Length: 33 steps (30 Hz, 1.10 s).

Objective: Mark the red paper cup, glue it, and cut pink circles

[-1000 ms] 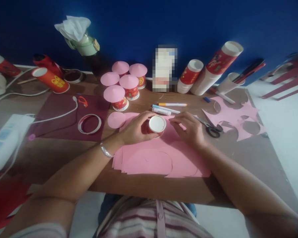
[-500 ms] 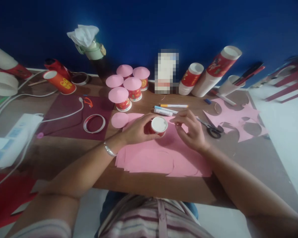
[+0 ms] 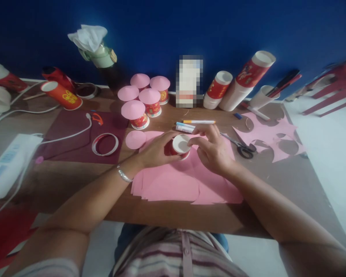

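Note:
My left hand (image 3: 155, 150) is wrapped round a small red paper cup (image 3: 180, 145) that stands upside down on a stack of pink paper (image 3: 184, 181), its white base facing up. My right hand (image 3: 212, 150) has come against the cup's right side, thumb and forefinger pinched at the rim of the base. Whether anything lies in that pinch is too small to see. A loose pink paper disc (image 3: 135, 139) lies just left of my left hand.
Several red cups with pink cone lids (image 3: 144, 100) stand behind. Glue stick and pens (image 3: 192, 125), scissors (image 3: 242, 148), cut pink scrap (image 3: 269, 136), a tape ring (image 3: 104, 144), cup stacks (image 3: 242, 82), a power strip (image 3: 8, 163) with cables and a tissue holder (image 3: 96, 48) surround the paper.
My right hand has moved left from beside the cup until its pinched fingers touch the base rim. My left hand keeps hold of the cup in the same place.

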Tool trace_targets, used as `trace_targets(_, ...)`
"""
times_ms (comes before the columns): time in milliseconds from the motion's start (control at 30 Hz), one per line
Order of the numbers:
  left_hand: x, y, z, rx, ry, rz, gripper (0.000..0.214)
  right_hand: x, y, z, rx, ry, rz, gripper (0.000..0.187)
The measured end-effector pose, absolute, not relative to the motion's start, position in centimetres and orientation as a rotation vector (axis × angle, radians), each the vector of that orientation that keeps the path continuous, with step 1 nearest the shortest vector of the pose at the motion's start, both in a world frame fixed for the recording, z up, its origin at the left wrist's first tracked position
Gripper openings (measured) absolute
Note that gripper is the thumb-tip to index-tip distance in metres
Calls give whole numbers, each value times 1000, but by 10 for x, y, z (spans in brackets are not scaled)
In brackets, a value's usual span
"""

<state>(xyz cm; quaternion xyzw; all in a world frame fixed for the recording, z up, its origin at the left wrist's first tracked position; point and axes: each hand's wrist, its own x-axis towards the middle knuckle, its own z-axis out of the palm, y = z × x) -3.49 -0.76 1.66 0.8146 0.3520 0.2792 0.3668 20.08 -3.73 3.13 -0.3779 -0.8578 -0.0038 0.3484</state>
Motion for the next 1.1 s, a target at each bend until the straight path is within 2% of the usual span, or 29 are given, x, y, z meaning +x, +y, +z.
trace_targets(300, -35, -8, 17, 2108, 899, 723, 61, 199, -35, 30, -972, -2126, 273, 42)
trace_targets(433, -35, -8, 16, 2116, 897, 728, 61, 199, -35, 29, -956, -2107, 300, 40)
trace_targets(1100, -35, -7, 16, 2117, 877, 731, 59, 211, -36, 19, -832, -2182, -139, 40)
